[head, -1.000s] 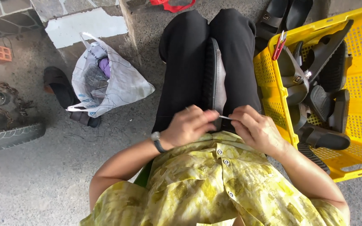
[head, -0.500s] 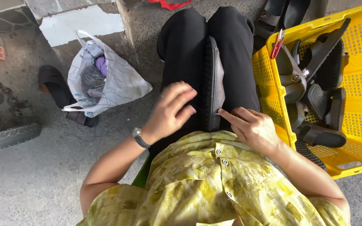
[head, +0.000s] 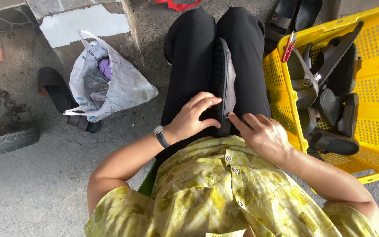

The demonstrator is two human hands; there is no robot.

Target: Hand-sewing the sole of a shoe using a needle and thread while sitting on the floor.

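Note:
A black sandal sole stands on edge between my knees, held there by my black trousers. My left hand, with a watch on the wrist, rests its fingers on the sole's near end and grips its edge. My right hand pinches at the sole's right side near the same end, index finger pointing to it. A thin dark thread runs from the sole across my left thigh. What the right fingers pinch is too small to tell.
A yellow plastic crate at my right holds several black sandals and a red tool. A white plastic bag with contents lies on the concrete at the left, beside a black shoe. A tyre lies at the far left.
My left hand lifted away from the right hand, swung outward, then came back down onto the sole's near end. My right hand stayed at the sole's edge.

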